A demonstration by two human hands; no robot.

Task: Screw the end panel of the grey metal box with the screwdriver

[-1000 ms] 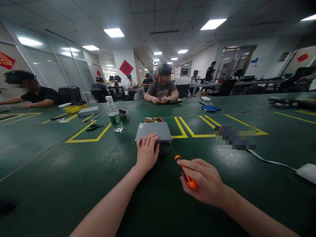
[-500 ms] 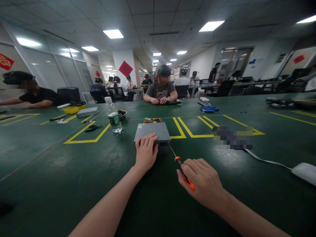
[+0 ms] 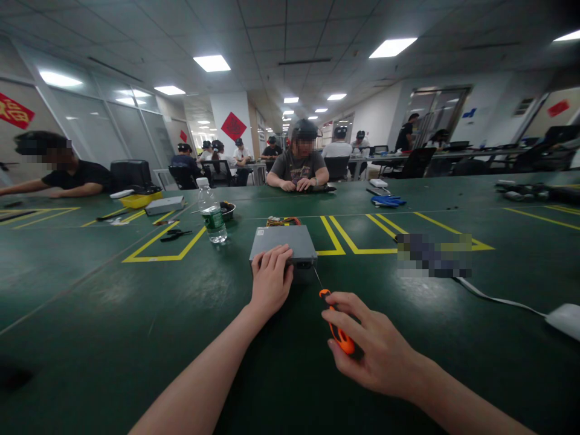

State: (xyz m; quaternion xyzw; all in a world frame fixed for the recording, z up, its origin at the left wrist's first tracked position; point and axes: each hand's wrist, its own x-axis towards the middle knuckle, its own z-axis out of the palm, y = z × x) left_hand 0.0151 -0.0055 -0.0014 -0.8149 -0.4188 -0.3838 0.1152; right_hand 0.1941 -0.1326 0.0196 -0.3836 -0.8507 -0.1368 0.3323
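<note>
A grey metal power supply unit [image 3: 284, 240] lies flat on the green table, its bundle of coloured wires [image 3: 283, 222] at the far side. My left hand [image 3: 273, 275] rests over its near left edge, fingers on the top, gripping the case. In my right hand [image 3: 362, 335] is an orange and black screwdriver [image 3: 343, 339], held by the handle between thumb and fingers. Its thin shaft slants up to the near right corner of the unit. Whether the tip sits in a screw is too small to tell.
A water bottle [image 3: 212, 214] stands left of the unit, near a dark bowl [image 3: 227, 210] and black pliers-like tool [image 3: 174, 234]. A blurred-out object [image 3: 432, 255] with a white cable [image 3: 493, 304] lies to the right. Across the table sits a person [image 3: 301, 163]. Blue gloves [image 3: 387, 200] lie beyond.
The fingers of my right hand have loosened and spread along the screwdriver handle, showing more of it. My left hand keeps its place on the power supply unit. The view has shifted slightly.
</note>
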